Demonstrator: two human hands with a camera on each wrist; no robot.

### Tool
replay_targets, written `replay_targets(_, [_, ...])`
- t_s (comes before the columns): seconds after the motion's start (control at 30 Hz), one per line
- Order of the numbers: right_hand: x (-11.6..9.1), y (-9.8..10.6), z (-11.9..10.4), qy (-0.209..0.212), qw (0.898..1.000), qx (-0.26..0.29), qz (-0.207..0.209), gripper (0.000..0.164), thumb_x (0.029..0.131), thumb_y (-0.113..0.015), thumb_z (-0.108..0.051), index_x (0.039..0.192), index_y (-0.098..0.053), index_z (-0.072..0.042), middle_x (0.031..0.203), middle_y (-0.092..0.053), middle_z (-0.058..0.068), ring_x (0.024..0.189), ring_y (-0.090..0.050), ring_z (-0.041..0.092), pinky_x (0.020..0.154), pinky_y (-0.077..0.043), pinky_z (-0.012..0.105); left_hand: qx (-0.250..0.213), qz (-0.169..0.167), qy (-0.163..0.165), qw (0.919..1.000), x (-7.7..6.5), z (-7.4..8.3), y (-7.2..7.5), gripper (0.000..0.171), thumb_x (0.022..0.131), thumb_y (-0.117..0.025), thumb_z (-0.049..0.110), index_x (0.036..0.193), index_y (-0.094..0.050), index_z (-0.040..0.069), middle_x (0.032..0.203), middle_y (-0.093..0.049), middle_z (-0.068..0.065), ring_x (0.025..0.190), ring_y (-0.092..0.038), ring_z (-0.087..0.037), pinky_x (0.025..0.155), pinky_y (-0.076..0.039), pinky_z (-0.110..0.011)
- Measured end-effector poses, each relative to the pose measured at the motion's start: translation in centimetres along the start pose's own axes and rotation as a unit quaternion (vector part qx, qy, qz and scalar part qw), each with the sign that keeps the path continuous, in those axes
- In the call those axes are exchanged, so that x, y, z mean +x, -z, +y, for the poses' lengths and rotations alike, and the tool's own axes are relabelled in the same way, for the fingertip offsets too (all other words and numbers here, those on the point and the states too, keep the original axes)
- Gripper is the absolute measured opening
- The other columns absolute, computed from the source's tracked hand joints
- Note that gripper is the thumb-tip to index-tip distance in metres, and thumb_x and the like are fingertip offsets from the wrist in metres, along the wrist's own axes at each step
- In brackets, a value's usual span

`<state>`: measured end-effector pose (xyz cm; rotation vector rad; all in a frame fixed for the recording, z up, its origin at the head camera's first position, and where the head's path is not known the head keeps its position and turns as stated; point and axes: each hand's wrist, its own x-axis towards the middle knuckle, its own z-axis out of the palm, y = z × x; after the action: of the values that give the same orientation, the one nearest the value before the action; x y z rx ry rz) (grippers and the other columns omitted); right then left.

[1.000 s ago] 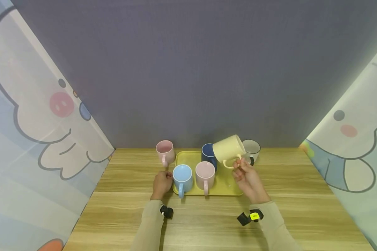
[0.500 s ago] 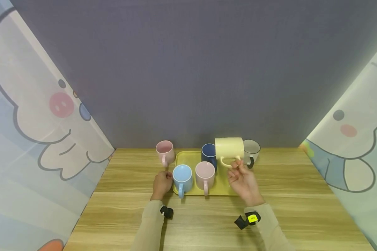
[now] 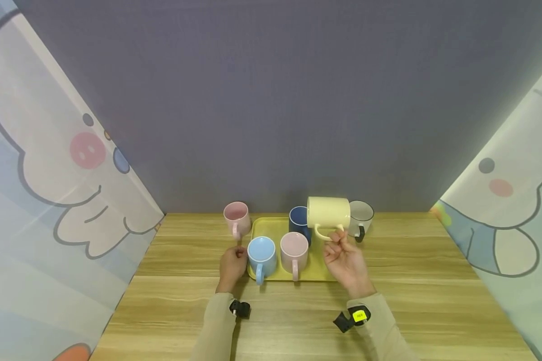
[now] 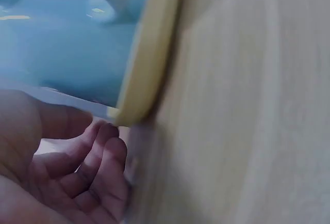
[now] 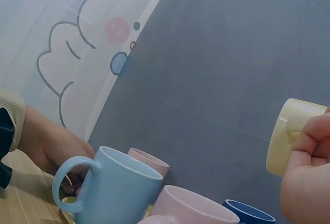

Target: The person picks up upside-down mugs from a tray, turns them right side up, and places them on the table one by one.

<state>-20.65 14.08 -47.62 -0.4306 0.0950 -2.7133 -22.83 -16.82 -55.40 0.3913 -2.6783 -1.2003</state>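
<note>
My right hand (image 3: 349,263) pinches the handle of a pale yellow mug (image 3: 328,211), held on its side in the air above the right part of a yellow tray (image 3: 318,268). In the right wrist view that mug (image 5: 281,139) is partly hidden by the fingers. At the tray's left edge my left hand (image 3: 232,265) holds the rim between thumb and curled fingers; the left wrist view shows the hand (image 4: 77,157) at the tray's corner. On the tray stand a light blue mug (image 3: 263,258), a pale pink mug (image 3: 294,253) and a dark blue mug (image 3: 299,216).
Left of the tray, a pink mug (image 3: 237,218) stands on the wooden table (image 3: 185,296). Behind the yellow mug, to the right, is a white mug (image 3: 360,215) with a black handle. A grey backdrop (image 3: 271,100) rises behind the table.
The yellow mug has turned from a tilt to lying level in the air. My right hand has drifted slightly left and toward me. The left hand stays at the tray edge.
</note>
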Motion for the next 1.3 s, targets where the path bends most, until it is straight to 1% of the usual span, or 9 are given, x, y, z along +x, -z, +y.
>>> replay_targets(0.17, [0.1,0.1,0.1,-0.003,1.0,0.013,-0.013,0.035,0.105,-0.024,-0.028,0.092,-0.051,-0.008,0.086,-0.06,0.005,0.069,-0.024,0.009,0.068,-0.021,0.02,-0.079,0.074,-0.026,0.9937,-1.1,1.6,1.2,0.012,0.091,-0.06,0.01,0.093,-0.07,0.003,0.08,-0.068,-0.01,0.071,-0.059,-0.018,0.062,-0.046,-0.027])
replay_targets(0.3, [0.1,0.3,0.3,-0.002,0.999,0.018,-0.027,0.037,0.104,-0.023,-0.029,0.092,-0.051,-0.009,0.086,-0.059,0.006,0.069,-0.026,0.009,0.068,-0.021,0.02,-0.114,0.158,-0.081,0.9776,-2.2,4.4,2.4,0.009,0.09,-0.063,0.006,0.094,-0.07,0.001,0.08,-0.068,-0.011,0.07,-0.058,-0.018,0.062,-0.045,-0.024])
replay_targets(0.4, [0.1,0.2,0.5,0.0,0.999,0.021,-0.035,0.037,0.104,-0.022,-0.029,0.092,-0.051,-0.008,0.086,-0.059,0.006,0.069,-0.025,0.009,0.068,-0.022,0.02,-0.149,0.18,-0.118,0.9651,-3.1,7.1,3.2,0.008,0.088,-0.064,0.005,0.093,-0.071,0.002,0.078,-0.069,-0.01,0.069,-0.059,-0.017,0.061,-0.044,-0.021])
replay_targets(0.6, [0.3,-0.1,1.2,-0.016,0.999,0.029,-0.036,0.041,0.105,-0.018,-0.03,0.092,-0.05,-0.008,0.086,-0.059,0.005,0.069,-0.024,0.009,0.067,-0.023,0.02,-0.226,0.116,-0.124,0.9592,-4.5,11.8,2.7,0.007,0.089,-0.066,0.011,0.089,-0.072,0.009,0.077,-0.07,-0.007,0.069,-0.059,-0.009,0.062,-0.044,-0.019])
replay_targets(0.77, [0.5,-0.2,1.9,-0.027,0.998,0.026,-0.049,0.043,0.105,-0.017,-0.031,0.094,-0.051,-0.008,0.088,-0.059,0.004,0.069,-0.024,0.008,0.067,-0.023,0.02,-0.307,-0.019,-0.094,0.947,-5.3,13.9,0.4,0.017,0.093,-0.063,0.019,0.095,-0.072,0.004,0.085,-0.071,-0.016,0.075,-0.063,-0.019,0.068,-0.05,-0.025])
replay_targets(0.87, [0.5,-0.1,2.3,-0.031,0.998,0.011,-0.051,0.04,0.104,-0.02,-0.03,0.095,-0.053,-0.009,0.089,-0.06,0.003,0.068,-0.024,0.007,0.067,-0.025,0.019,-0.359,-0.112,-0.058,0.9249,-5.8,14.7,-0.8,0.027,0.096,-0.058,0.024,0.1,-0.07,0.001,0.094,-0.069,-0.02,0.083,-0.062,-0.026,0.074,-0.051,-0.031])
replay_targets(0.93, [0.4,0.0,2.5,-0.033,0.998,-0.001,-0.049,0.039,0.104,-0.022,-0.03,0.095,-0.054,-0.009,0.089,-0.06,0.002,0.068,-0.025,0.007,0.066,-0.027,0.019,-0.388,-0.151,-0.03,0.9086,-5.9,15.2,-1.4,0.03,0.098,-0.054,0.027,0.1,-0.069,0.001,0.093,-0.068,-0.017,0.083,-0.06,-0.023,0.073,-0.05,-0.03])
replay_targets(1.1, [0.4,0.2,2.7,-0.032,0.998,-0.017,-0.051,0.04,0.104,-0.021,-0.031,0.095,-0.054,-0.01,0.089,-0.059,0.0,0.069,-0.025,0.008,0.067,-0.031,0.019,-0.474,-0.211,0.024,0.8544,-6.0,15.6,-2.0,0.027,0.097,-0.055,0.031,0.091,-0.068,0.008,0.078,-0.06,0.001,0.074,-0.055,-0.01,0.067,-0.044,-0.023])
replay_targets(1.3, [0.3,0.3,2.7,-0.037,0.997,-0.037,-0.06,0.043,0.105,-0.02,-0.032,0.095,-0.055,-0.011,0.087,-0.059,-0.001,0.069,-0.023,0.009,0.068,-0.033,0.019,-0.545,-0.276,0.055,0.79,-6.1,15.7,-2.1,0.026,0.096,-0.056,0.033,0.095,-0.067,0.009,0.074,-0.055,0.004,0.069,-0.048,-0.008,0.063,-0.037,-0.021])
